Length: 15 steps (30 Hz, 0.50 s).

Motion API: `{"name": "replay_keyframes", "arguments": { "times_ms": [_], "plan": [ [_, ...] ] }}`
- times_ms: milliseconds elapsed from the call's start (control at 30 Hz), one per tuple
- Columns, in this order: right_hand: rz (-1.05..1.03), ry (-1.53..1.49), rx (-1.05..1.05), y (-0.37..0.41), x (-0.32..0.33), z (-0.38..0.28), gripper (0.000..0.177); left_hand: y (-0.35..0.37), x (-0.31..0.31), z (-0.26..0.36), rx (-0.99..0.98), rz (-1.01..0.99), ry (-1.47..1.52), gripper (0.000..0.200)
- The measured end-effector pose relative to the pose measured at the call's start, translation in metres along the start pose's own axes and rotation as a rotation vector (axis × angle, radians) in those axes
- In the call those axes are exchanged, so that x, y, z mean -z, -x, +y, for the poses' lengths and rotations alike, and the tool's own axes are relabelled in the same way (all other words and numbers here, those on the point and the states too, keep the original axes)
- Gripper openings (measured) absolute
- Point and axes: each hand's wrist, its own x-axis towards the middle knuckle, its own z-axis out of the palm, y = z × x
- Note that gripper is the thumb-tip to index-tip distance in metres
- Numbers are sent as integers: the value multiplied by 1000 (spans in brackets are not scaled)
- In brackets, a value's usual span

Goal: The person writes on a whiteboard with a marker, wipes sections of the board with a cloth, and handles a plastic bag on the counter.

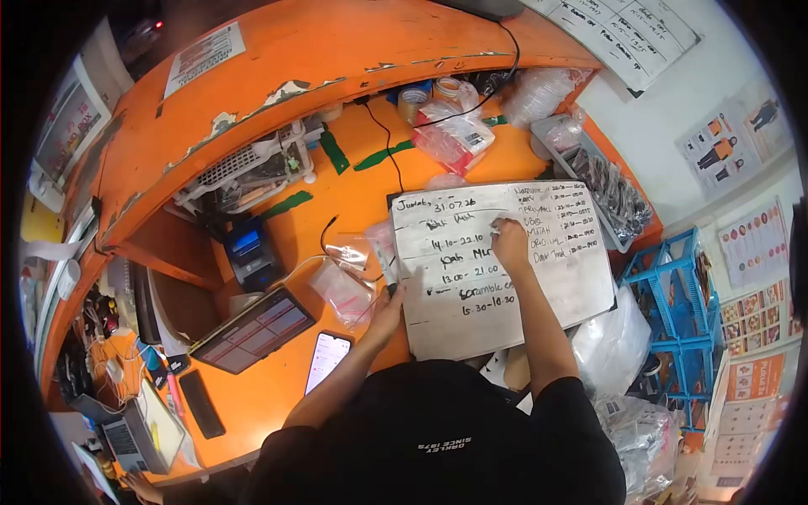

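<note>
A whiteboard (547, 311) covered in black handwritten dates, names and times lies tilted in front of me. My left hand (389, 313) grips its left edge, the fingers partly hidden. On the writing surface, near the middle, rests my right hand (508, 242) with its fingers closed together. A small whitish bit shows at those fingertips, too small to name. Left of the board lie a clear plastic packet (343, 290) and a phone (329, 360) with its screen lit, close to my left forearm.
A tablet (252, 330) and a card terminal (255, 252) stand on the orange desk. White baskets (252, 168), tape rolls (412, 103) and a grey bin (619, 198) line the back. Blue racks (673, 295) stand right. Another person's hand (141, 486) is near a laptop (135, 438).
</note>
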Motion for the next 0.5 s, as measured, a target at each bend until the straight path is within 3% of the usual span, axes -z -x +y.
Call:
{"name": "replay_keyframes", "arguments": {
  "times_ms": [100, 167, 333, 500],
  "plan": [
    [-30, 19, -60, 4, -4, 0, 15, -4, 2, -12, 20, 21, 2, 41],
    [33, 139, 88, 4, -4, -2, 14, -7, 4, -22, -12, 17, 4, 40],
    [-22, 67, 125, 1, -14, 4, 16, -5, 2, -14, -14, 31, 186, 36],
    [-64, 3, -50, 4, -24, -16, 13, -3, 0, -8, 26, 44, 317, 37]
  ]
}}
